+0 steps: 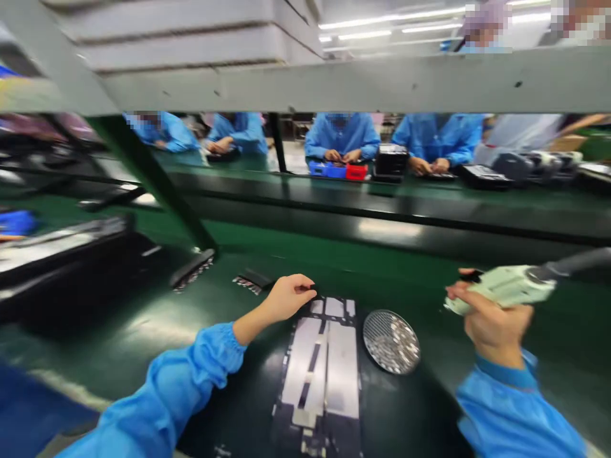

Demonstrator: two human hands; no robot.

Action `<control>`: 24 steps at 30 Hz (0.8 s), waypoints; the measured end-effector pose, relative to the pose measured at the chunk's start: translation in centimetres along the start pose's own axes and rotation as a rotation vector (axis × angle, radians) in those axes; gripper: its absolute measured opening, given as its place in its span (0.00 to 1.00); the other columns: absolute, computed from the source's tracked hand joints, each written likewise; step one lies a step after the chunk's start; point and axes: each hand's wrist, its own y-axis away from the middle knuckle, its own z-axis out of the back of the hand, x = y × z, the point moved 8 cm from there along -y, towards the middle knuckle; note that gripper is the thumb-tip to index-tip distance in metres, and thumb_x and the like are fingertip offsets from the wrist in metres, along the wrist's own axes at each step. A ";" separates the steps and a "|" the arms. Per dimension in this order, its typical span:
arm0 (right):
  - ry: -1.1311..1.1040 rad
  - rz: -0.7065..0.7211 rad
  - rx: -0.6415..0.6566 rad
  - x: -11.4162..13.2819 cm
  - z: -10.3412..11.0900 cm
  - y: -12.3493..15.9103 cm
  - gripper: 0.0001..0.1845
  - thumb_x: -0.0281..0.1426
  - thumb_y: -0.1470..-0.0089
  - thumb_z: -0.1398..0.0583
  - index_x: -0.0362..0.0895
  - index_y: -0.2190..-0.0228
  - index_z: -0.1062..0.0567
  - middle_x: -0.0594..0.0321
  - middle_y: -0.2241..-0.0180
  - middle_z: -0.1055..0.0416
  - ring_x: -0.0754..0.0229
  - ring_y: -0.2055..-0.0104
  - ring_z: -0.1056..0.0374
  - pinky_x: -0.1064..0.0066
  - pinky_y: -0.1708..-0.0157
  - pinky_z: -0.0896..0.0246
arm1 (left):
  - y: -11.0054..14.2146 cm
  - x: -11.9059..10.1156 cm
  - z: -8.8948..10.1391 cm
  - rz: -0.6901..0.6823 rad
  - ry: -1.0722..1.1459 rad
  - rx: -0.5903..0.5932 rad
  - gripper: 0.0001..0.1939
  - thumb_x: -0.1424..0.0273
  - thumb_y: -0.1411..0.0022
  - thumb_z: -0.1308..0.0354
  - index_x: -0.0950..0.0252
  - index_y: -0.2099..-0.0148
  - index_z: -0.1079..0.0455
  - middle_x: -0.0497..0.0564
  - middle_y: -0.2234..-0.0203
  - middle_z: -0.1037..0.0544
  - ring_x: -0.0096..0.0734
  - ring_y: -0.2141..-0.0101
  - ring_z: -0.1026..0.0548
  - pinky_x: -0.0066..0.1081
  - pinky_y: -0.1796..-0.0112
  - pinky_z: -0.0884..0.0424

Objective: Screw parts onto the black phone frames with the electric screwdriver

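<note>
My left hand [286,297] is curled closed at the top left corner of a flat dark panel with silver metal plates [324,369], lying on the green work surface [143,318]; its fingertips pinch the panel's edge. My right hand [491,321] is wrapped round a pale green electric screwdriver [506,287], held above the surface to the right, with a dark cable trailing off to the right. Between the hands sits a round mesh dish [391,341] holding several small silver screws. Both my sleeves are blue.
Small dark parts [251,280] and a black strip [193,268] lie beyond the panel. A dark tray [62,254] stands at the left. A slanted frame post [147,178] rises ahead. Across the conveyor [382,210], several people in blue coats work beside blue and red bins [338,170].
</note>
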 end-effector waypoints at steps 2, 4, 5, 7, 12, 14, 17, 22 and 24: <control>0.046 0.012 0.001 0.5 0.9 0.0 0.17 0.32 0.71 0.27 0.42 0.76 0.25 0.65 0.79 0.29 0.61 0.80 0.34 0.68 0.80 0.36 | -1.1 -0.7 -3.4 -0.005 0.089 0.059 0.11 0.67 0.37 0.39 0.66 0.54 0.25 0.48 0.70 0.19 0.30 0.70 0.20 0.28 0.68 0.23; 0.059 0.012 0.023 0.6 0.4 0.0 0.15 0.32 0.69 0.30 0.42 0.73 0.23 0.66 0.81 0.30 0.60 0.80 0.34 0.66 0.79 0.35 | -1.9 -1.4 -6.1 -0.016 0.121 0.079 0.14 0.69 0.39 0.38 0.66 0.51 0.26 0.47 0.71 0.19 0.29 0.72 0.21 0.26 0.71 0.24; 0.059 0.011 0.031 0.7 0.1 0.1 0.15 0.31 0.68 0.31 0.43 0.72 0.23 0.67 0.81 0.30 0.60 0.80 0.34 0.66 0.78 0.34 | -2.3 -1.8 -7.1 -0.028 0.120 0.078 0.14 0.71 0.40 0.38 0.66 0.51 0.25 0.48 0.69 0.19 0.28 0.71 0.20 0.26 0.70 0.24; 0.050 0.011 0.042 0.7 -0.4 0.2 0.15 0.30 0.68 0.31 0.42 0.71 0.22 0.67 0.81 0.29 0.60 0.80 0.34 0.66 0.77 0.34 | -2.9 -2.4 -8.5 -0.067 0.099 0.079 0.11 0.73 0.40 0.38 0.65 0.53 0.24 0.51 0.62 0.18 0.28 0.66 0.20 0.28 0.64 0.23; 0.046 0.005 0.048 0.7 -0.5 0.2 0.15 0.28 0.68 0.32 0.41 0.72 0.22 0.67 0.81 0.30 0.60 0.80 0.35 0.65 0.77 0.35 | -3.6 -3.8 -9.8 -0.219 -0.013 0.156 0.05 0.74 0.37 0.37 0.67 0.59 0.23 0.53 0.56 0.19 0.35 0.56 0.21 0.39 0.52 0.24; 0.051 0.003 0.046 0.7 -0.4 0.1 0.14 0.29 0.69 0.32 0.42 0.72 0.23 0.67 0.82 0.30 0.60 0.81 0.35 0.65 0.76 0.35 | -3.5 -4.3 -9.9 -0.285 -0.075 0.201 0.05 0.73 0.36 0.39 0.65 0.60 0.21 0.53 0.56 0.18 0.37 0.53 0.22 0.40 0.49 0.26; 0.050 -0.003 0.040 0.5 -0.6 0.2 0.14 0.29 0.69 0.32 0.42 0.73 0.24 0.67 0.81 0.30 0.60 0.80 0.35 0.64 0.76 0.35 | -2.6 -5.2 -10.2 -0.391 -0.169 0.282 0.10 0.70 0.32 0.44 0.63 0.59 0.20 0.54 0.54 0.19 0.40 0.50 0.24 0.40 0.47 0.28; 0.071 0.024 0.061 0.6 -0.9 0.5 0.14 0.28 0.65 0.33 0.42 0.70 0.24 0.68 0.81 0.30 0.61 0.79 0.35 0.63 0.71 0.32 | -0.4 -5.5 -10.5 -0.515 -0.291 0.378 0.19 0.62 0.30 0.48 0.67 0.46 0.24 0.61 0.43 0.25 0.52 0.40 0.31 0.52 0.37 0.41; 0.076 0.038 0.073 0.7 -1.1 0.6 0.14 0.27 0.64 0.34 0.43 0.69 0.24 0.68 0.79 0.30 0.61 0.78 0.34 0.62 0.68 0.31 | 0.0 -5.2 -10.3 -0.515 -0.330 0.377 0.24 0.59 0.31 0.48 0.68 0.40 0.29 0.64 0.39 0.30 0.60 0.38 0.34 0.60 0.38 0.44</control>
